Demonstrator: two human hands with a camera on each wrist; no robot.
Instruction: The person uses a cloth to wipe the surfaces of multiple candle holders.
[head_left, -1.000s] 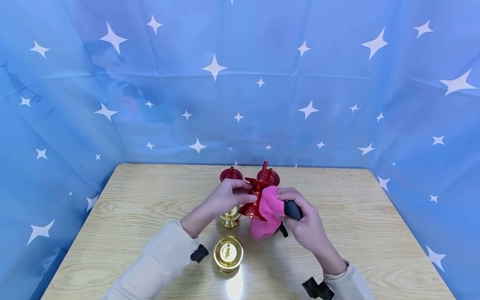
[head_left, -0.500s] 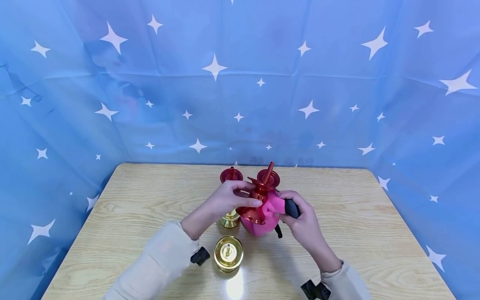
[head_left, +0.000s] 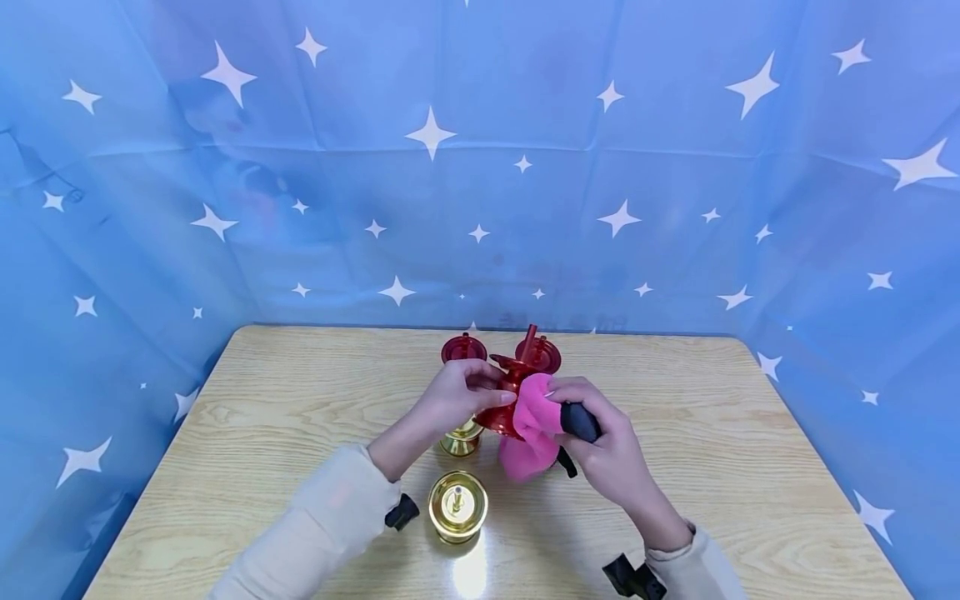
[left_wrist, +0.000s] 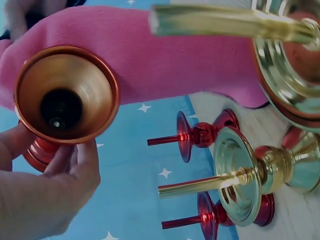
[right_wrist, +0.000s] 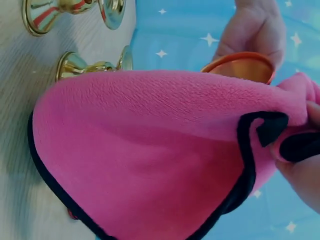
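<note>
My left hand (head_left: 450, 398) holds a shiny red candlestick (head_left: 498, 420) around its waist, lifted above the table and slightly tilted, its thin stem pointing up. In the left wrist view the hollow base of this candlestick (left_wrist: 95, 95) faces the camera. A pink cloth (head_left: 534, 417) with black edging is bunched in my right hand (head_left: 613, 450), pinched between thumb and fingers. It lies against the right side of the candlestick, and a loose part hangs below. In the right wrist view the cloth (right_wrist: 135, 130) covers most of the candlestick, leaving part of an orange-red rim.
Two gold candlesticks stand on the table: one in front (head_left: 458, 504), another behind it (head_left: 461, 442), partly under my left hand. Farther back are two red candlesticks, one left (head_left: 463, 348) and one right (head_left: 552, 357). A starry blue curtain (head_left: 480, 192) surrounds the wooden table (head_left: 300, 367).
The candlestick tipped to the right half a second ago and is now back more upright. The cloth slid leftward across its lower part, then returned to its right side. Both hands kept their grip.
</note>
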